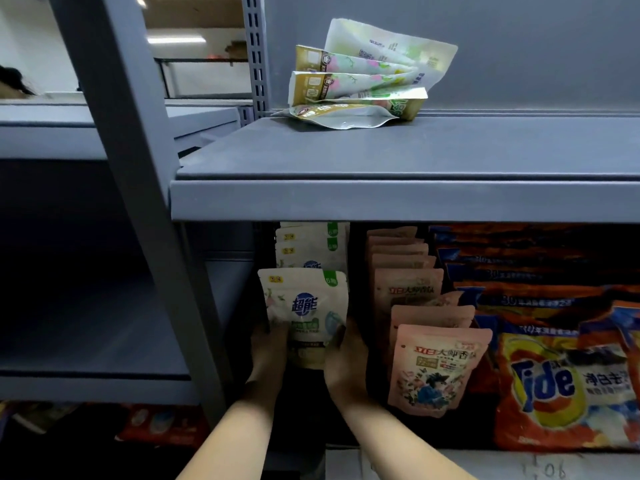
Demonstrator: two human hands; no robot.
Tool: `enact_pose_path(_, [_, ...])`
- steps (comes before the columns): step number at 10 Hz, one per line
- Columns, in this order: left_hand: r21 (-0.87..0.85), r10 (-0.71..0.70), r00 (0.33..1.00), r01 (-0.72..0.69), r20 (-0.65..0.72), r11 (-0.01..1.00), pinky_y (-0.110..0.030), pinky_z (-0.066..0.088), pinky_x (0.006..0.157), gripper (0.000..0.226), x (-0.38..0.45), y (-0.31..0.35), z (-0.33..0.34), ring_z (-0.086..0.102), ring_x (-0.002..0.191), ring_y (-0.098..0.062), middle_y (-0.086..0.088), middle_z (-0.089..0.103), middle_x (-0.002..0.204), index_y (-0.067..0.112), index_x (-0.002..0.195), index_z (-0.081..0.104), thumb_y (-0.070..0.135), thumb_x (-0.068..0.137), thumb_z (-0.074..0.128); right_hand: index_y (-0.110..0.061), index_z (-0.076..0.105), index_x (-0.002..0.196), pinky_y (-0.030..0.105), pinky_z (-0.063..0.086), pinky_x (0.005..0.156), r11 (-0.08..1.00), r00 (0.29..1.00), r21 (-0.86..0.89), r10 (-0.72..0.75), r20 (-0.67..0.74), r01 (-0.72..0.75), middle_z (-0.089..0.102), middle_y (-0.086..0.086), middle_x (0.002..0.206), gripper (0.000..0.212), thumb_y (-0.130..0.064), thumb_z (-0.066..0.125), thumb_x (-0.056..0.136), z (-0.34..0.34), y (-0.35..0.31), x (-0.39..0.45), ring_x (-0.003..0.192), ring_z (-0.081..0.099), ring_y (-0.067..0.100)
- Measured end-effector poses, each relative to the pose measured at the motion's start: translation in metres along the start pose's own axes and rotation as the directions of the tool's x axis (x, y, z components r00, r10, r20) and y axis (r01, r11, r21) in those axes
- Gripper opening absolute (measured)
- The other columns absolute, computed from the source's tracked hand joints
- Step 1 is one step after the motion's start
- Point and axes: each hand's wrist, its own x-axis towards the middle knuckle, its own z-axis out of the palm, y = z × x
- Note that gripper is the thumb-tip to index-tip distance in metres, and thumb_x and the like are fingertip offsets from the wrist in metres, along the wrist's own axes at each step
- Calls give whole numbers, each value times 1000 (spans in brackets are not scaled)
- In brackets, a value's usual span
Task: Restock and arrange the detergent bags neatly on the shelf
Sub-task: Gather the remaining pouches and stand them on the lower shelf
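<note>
Both hands, left [268, 348] and right [346, 351], gripping one white detergent bag [306, 313], three more behind, four gold-green bags [360, 77] above

Four white detergent bags [304, 306] stand in one row, the front one upright. Beside them, seven pink bags [434, 368] line up, though the rear ones blur together, so perhaps more. About five orange Tide bags [561, 382]. On the upper shelf [398, 199], four gold-and-floral bags [356, 81].
</note>
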Motion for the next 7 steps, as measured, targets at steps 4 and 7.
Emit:
enact_pose_path(4, [-24,138,989,-139,-46,990,-42,49,92,52,36,4,35,57,104,-26,-11,57,118,9,130,44,-9,81,47,-39,42,126,37,44,101,982,996,172,82,-19,-78,52,-6,123,38,-25,54,93,44,26,72,117,50,14])
enact_pose_path(7, [-389,-176,983,139,-61,911,-52,50,88,57,93,14,55,57,110,-38,-18,55,128,4,134,45,26,82,54,-11,29,145,43,34,110,968,987,195,154,50,-161,41,12,143,54,-13,51,96,54,42,80,132,40,29])
